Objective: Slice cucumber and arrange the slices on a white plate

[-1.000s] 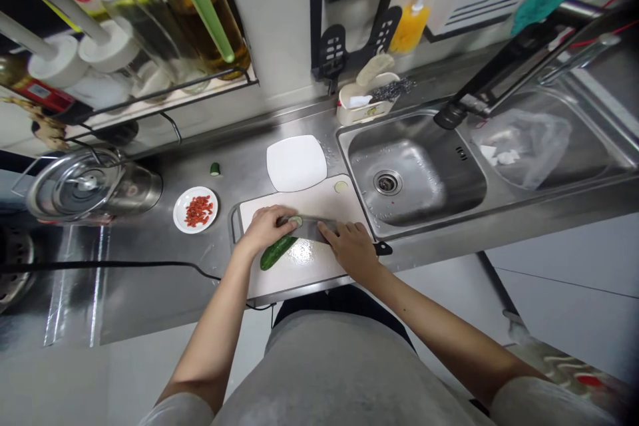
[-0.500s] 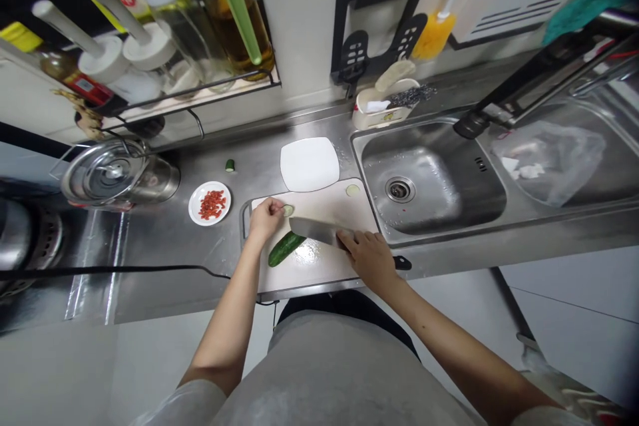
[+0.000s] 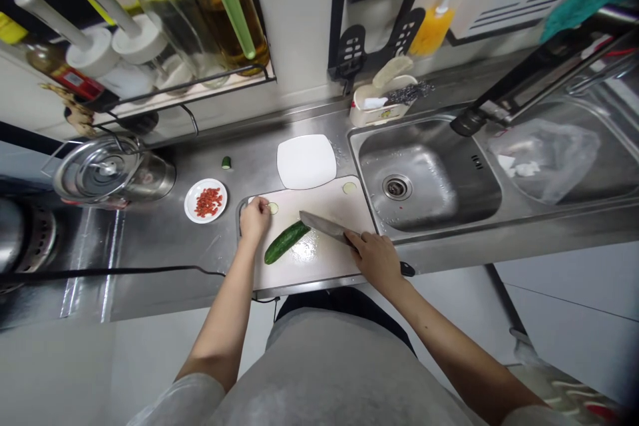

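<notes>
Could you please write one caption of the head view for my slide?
Right hand holding a knife beside a cucumber on a cutting board, left hand at a pale round slice.

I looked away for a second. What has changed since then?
The left hand has moved left from the knife, bringing a slice toward the far left corner of the board; whether its fingers have let go is unclear. The right hand still holds the knife, drawn slightly right. The cucumber, square plate and other slice stayed put.
</notes>
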`<state>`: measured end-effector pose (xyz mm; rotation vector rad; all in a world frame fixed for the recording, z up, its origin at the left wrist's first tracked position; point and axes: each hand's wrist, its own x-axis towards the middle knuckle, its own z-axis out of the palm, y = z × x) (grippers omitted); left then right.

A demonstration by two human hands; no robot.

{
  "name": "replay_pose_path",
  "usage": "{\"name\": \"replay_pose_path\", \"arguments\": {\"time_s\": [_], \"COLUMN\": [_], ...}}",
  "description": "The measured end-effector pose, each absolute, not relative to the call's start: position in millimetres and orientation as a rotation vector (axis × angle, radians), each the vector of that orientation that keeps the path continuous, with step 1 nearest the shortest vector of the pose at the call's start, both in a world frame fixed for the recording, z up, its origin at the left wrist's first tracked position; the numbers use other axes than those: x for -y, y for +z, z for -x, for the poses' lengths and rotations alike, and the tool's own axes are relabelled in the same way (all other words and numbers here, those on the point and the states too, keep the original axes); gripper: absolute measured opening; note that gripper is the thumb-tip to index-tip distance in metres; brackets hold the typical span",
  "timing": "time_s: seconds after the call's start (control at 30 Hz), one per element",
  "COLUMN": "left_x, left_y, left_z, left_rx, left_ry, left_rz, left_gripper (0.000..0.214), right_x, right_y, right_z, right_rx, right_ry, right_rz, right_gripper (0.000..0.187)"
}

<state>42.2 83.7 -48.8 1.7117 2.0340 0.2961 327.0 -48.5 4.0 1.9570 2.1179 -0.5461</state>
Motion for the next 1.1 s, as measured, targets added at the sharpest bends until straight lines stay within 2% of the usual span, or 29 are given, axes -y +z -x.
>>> {"name": "replay_pose_path", "arguments": {"time_s": [0.23,0.43,0.6,0.73,1.1], "left_x": [-68,-16,2,1,18], "left_y": [-45,-25,-22,-34,-44], "left_z": [-45,-66,-75,-75,-82], "left_rx": [-2.029,-1.484,-1.331,-1.364,-1.395], "left_ry": [0.415,0.559,0.425,0.389,0.516], "left_rz": [-1.808,-1.984,-2.148,-2.246,-2.311], "left_gripper": [0.026,0.027,0.046,0.040,0.033], "right_x": [50,53,55,57,61], "right_y": [3,1,0,2,16], "right_z": [-326,-325,-322,-317,-298], "right_rx": [-2.118,-2.088,-1.946,-1.883,-1.945], "right_ry": [-0.569,-0.671,-0.889,-1.003,-0.973], "right_rz": [-1.991,-2.099,-2.215,-2.210,-2.019], "right_gripper": [0.040,0.038,0.038,0.037,0.039]}}
